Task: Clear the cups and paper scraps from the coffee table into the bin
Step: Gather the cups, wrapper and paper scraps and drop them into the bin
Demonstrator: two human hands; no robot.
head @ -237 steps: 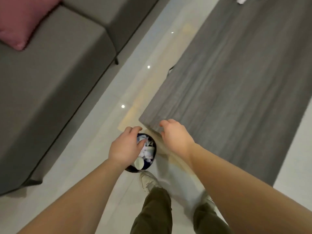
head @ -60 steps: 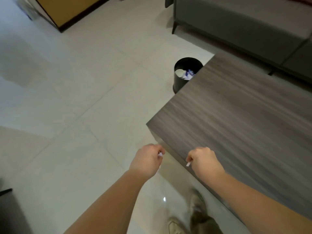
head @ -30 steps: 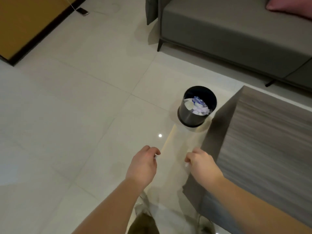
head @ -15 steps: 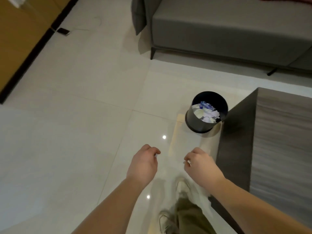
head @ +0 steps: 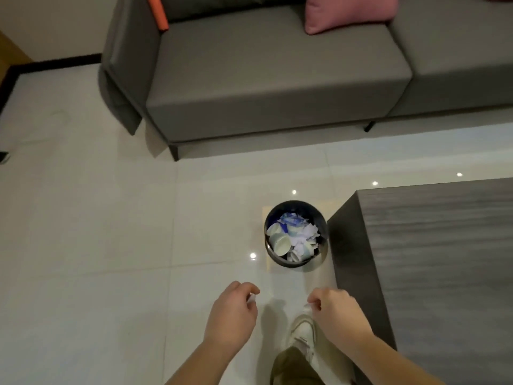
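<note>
A round black bin [head: 322, 222] stands on the tiled floor against the corner of the grey wood-grain coffee table [head: 433, 245]. It holds several white cups [head: 279, 241] and crumpled white and blue paper [head: 299, 232]. My left hand [head: 233, 315] is held in front of me, short of the bin, fingers curled, pinching a small white paper scrap [head: 252, 298]. My right hand [head: 337, 312] is level with it, beside the table's end, also curled and pinching a tiny white scrap [head: 308, 306]. The visible part of the table top is bare.
A grey sofa [head: 277, 73] with a pink cushion [head: 349, 12] runs across the back, beyond a strip of floor. My shoe [head: 304, 332] and trouser leg [head: 294, 368] are below my hands. Pale glossy tiles spread to the left.
I have walked round the table end toward the bin; it now lies closer and straight ahead. Both hands keep their pinch on the scraps.
</note>
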